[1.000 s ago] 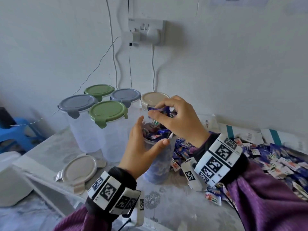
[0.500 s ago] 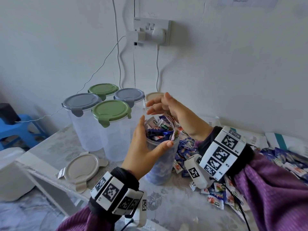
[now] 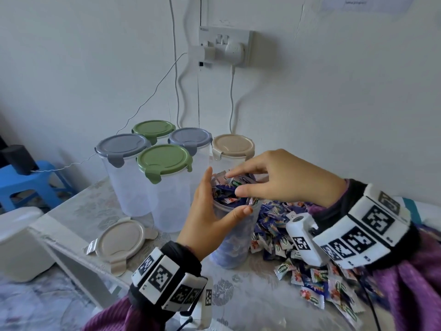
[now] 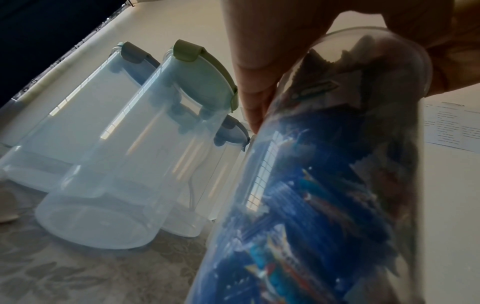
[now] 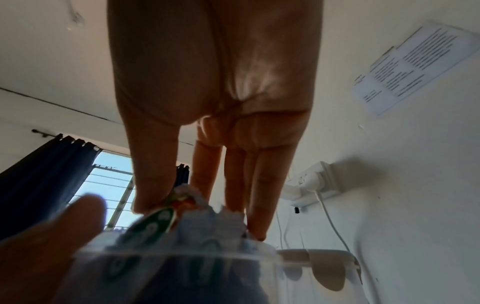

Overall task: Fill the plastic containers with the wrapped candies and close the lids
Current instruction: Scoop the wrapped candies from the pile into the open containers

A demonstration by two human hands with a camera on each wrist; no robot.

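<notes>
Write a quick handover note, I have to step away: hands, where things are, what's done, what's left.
Left hand grips the open container, heaped with candies to the rim.
Right hand, fingers straight, presses the heap down.
Beige lid lies loose on the table, left of it.
Five lidded containers behind look empty; loose candies lie on the right.
Left: lid this one, fill the rest.

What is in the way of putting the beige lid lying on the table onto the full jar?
The right hand is spread flat over the jar's mouth, fingers touching the heaped candies, some poking above the rim. The loose lid lies left of the jar with bare table between. The left hand only grips the jar's side.
</notes>
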